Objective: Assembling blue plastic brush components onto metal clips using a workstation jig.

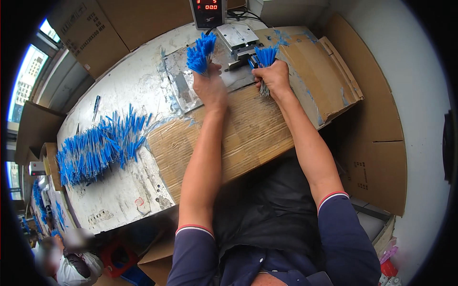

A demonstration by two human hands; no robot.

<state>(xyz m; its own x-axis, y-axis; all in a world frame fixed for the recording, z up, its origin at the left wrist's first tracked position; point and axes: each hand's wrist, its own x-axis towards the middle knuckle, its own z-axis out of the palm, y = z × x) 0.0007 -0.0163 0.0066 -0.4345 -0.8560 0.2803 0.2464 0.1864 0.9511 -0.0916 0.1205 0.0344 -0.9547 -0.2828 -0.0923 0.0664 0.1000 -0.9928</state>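
Note:
My left hand is closed round a bundle of thin wires with blue sleeves, the blue ends fanning out above the fist. Its edges are slightly smeared by motion. To the right, my right hand grips a smaller bundle of blue-sleeved wires, blue ends up and bare silvery ends poking out below. That hand is close beside a small metal fixture at the back of the bench; whether it touches the fixture I cannot tell. A big heap of blue-sleeved wires lies on the bench to the left.
A black box with a red digital display stands behind the fixture. Flattened cardboard covers the bench's front, and a taped carton is at right. A screwdriver-like tool lies beyond the heap. Another person is at lower left.

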